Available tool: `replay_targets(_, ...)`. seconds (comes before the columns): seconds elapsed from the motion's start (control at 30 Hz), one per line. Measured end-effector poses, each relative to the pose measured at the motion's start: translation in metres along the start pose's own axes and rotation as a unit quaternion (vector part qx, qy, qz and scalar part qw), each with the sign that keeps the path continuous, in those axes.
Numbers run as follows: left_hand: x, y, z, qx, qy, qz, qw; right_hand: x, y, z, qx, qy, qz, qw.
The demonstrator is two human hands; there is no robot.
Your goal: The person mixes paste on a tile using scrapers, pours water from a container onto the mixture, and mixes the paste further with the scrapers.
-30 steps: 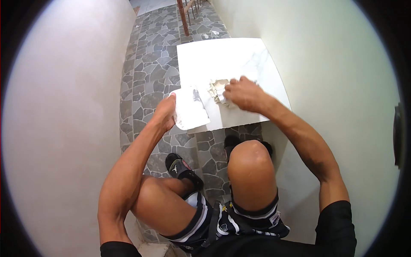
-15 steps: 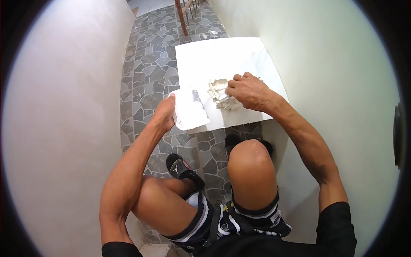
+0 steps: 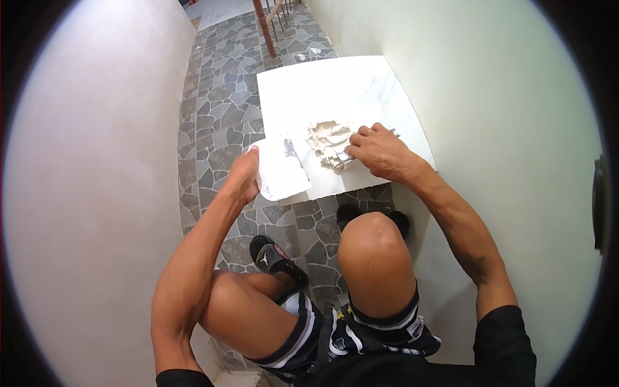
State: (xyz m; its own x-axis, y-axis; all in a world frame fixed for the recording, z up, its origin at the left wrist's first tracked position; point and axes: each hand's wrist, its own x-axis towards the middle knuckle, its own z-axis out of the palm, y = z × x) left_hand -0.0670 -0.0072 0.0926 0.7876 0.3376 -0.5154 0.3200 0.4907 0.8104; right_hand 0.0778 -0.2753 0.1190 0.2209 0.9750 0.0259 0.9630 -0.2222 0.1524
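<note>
My left hand (image 3: 244, 175) grips the left edge of a thin white flat board (image 3: 280, 171) with rounded corners and a grey smear near its upper right. This board is held over the front left of a larger white panel (image 3: 309, 90). On the panel lies a rough heap of off-white paste (image 3: 327, 143), lumpy and ridged. My right hand (image 3: 380, 151) is at the right side of the heap, its fingers curled closed. Whatever is in those fingers is hidden by the hand and the paste.
Pale walls (image 3: 97, 193) (image 3: 516, 129) rise close on both sides. The floor (image 3: 222, 109) is grey stone-patterned tile. A rusty brown metal post (image 3: 264, 29) stands beyond the panel. My bent knees (image 3: 377, 248) and a black slide sandal (image 3: 271, 257) are below the panel.
My right hand has shifted slightly down and right, exposing more of the paste heap. The left hand and its board appear slightly lower and further left in view.
</note>
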Motion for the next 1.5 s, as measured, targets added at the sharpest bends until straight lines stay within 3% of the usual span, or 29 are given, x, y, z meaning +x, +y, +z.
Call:
replay_targets(0.1, -0.006, 0.001, 0.001, 0.014, -0.010, -0.003, 1.000, -0.011, -0.007, -0.004, 0.000, 0.068, 0.015, 0.998)
replay_targets(0.23, 0.000, 0.001, 0.000, 0.003, -0.010, 0.005, 1.000, -0.022, -0.016, 0.009, -0.005, 0.076, 0.028, 0.997)
replay_targets(0.33, -0.004, -0.002, 0.001, 0.014, -0.010, 0.001, 1.000, -0.029, -0.020, 0.004, 0.007, 0.154, 0.017, 0.988)
replay_targets(0.43, -0.004, 0.001, 0.004, 0.016, -0.001, -0.001, 1.000, -0.034, -0.031, 0.024, -0.001, 0.150, -0.010, 0.989)
replay_targets(0.53, -0.009, -0.001, 0.005, 0.016, 0.013, 0.001, 1.000, -0.041, -0.023, 0.004, 0.009, 0.094, 0.024, 0.995)
replay_targets(0.67, -0.006, -0.001, 0.003, 0.021, -0.004, 0.001, 1.000, -0.043, -0.025, 0.028, 0.025, 0.131, 0.017, 0.991)
replay_targets(0.73, -0.004, 0.002, 0.001, 0.022, -0.002, 0.005, 1.000, -0.044, -0.021, 0.014, 0.026, 0.109, 0.038, 0.993)
replay_targets(0.9, 0.000, -0.002, -0.002, 0.012, -0.008, -0.002, 1.000, -0.040, -0.029, 0.009, 0.000, 0.172, 0.050, 0.984)
replay_targets(1.03, 0.004, 0.000, -0.004, 0.020, -0.002, 0.001, 1.000, -0.039, -0.021, 0.023, -0.010, 0.128, 0.025, 0.991)
replay_targets(1.13, 0.003, -0.005, -0.003, 0.022, 0.000, -0.003, 1.000, -0.032, -0.014, 0.011, -0.010, 0.185, 0.038, 0.982)
replay_targets(1.3, 0.004, -0.001, -0.002, 0.015, 0.004, 0.004, 1.000, -0.026, -0.008, 0.030, 0.003, 0.149, 0.017, 0.989)
replay_targets(1.5, 0.002, -0.001, -0.002, 0.013, 0.002, 0.000, 1.000, -0.031, 0.015, 0.041, -0.005, 0.160, 0.109, 0.981)
